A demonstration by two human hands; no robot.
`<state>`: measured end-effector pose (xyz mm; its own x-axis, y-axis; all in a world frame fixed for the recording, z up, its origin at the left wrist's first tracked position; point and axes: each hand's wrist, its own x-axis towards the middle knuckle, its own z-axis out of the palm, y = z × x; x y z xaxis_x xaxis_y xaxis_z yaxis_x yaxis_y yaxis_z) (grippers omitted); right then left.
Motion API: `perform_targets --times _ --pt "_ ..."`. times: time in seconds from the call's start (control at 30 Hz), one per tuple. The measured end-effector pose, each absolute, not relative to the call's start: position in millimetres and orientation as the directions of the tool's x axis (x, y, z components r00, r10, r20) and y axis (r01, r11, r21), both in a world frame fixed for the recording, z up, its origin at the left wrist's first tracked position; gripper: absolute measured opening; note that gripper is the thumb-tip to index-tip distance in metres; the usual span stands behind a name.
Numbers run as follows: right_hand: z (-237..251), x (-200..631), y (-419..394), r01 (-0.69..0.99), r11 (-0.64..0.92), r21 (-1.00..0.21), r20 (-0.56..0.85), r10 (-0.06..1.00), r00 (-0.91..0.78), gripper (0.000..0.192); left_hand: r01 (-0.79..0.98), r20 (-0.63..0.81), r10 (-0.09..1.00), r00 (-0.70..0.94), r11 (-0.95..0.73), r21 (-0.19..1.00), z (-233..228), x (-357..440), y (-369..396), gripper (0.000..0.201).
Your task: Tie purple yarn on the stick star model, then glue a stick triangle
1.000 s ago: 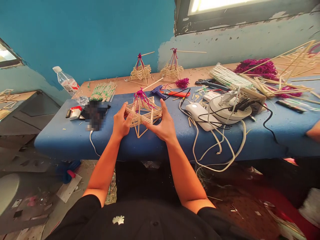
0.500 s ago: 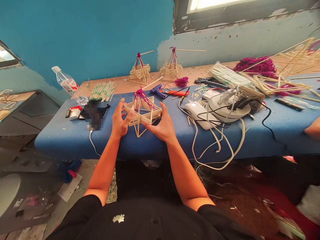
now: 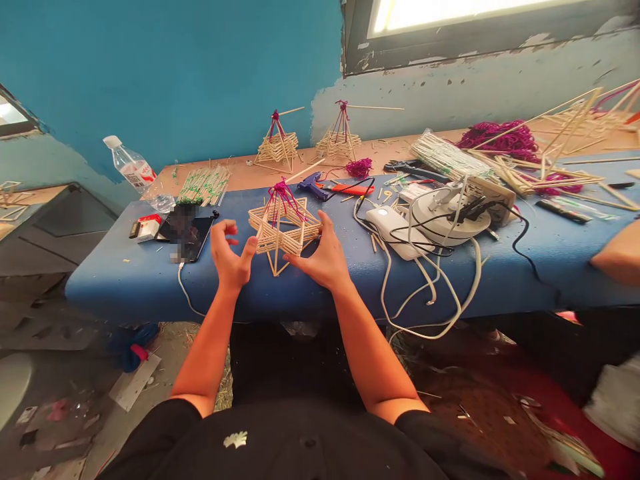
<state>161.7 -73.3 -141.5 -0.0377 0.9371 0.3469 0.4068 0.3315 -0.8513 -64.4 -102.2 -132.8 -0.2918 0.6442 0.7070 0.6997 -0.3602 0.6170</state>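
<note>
A star-shaped frame [image 3: 280, 233] of stacked thin wooden sticks sits on the blue bench covering, near its front edge. Magenta cord is knotted at its peak, and a single stick juts out from there to the upper right. My left hand [image 3: 231, 257] is open just left of the frame, fingers curved and apart, the thumb close to its side. On the other side, my right hand [image 3: 325, 257] grips the frame's right edge, thumb at the lower front and fingers behind. Two similar stick frames, one left [image 3: 277, 148] and one right [image 3: 339, 140], stand by the wall.
Right of the frame lie a blue glue gun [image 3: 313, 185], an orange cutter [image 3: 353, 190] and a white power strip [image 3: 395, 230] with tangled cables. Bundled sticks [image 3: 203, 183], a phone [image 3: 195, 233] and a plastic bottle [image 3: 133, 170] are at left. Another person's hand [image 3: 620, 257] shows far right.
My left hand has come off the frame and moved slightly left, its fingers opening. My right hand stays at the frame. The other person's hand reaches further into view.
</note>
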Motion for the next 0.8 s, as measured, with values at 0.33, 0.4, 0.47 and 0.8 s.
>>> perform_targets --times 0.33,0.4,0.47,0.8 --pt "-142.4 164.4 -61.8 0.290 0.352 -0.890 0.366 0.931 -0.007 0.103 0.860 0.701 0.705 -0.103 -0.291 0.420 -164.8 -7.3 -141.7 0.028" --pt "-139.7 165.2 -60.9 0.281 0.363 -0.889 0.374 0.927 -0.015 0.099 0.873 0.705 0.705 -0.082 -0.291 0.392 -169.4 -1.7 -138.7 0.029" --pt "-135.8 166.0 -60.6 0.287 0.379 -0.880 0.390 0.921 -0.021 0.097 0.880 0.709 0.703 -0.056 -0.300 0.367 -172.7 1.5 -136.6 0.029" --pt "-121.5 172.8 -59.7 0.246 0.337 -0.909 0.350 0.937 0.007 0.099 0.925 0.735 0.678 0.019 -0.291 0.245 -175.8 4.7 -134.0 0.036"
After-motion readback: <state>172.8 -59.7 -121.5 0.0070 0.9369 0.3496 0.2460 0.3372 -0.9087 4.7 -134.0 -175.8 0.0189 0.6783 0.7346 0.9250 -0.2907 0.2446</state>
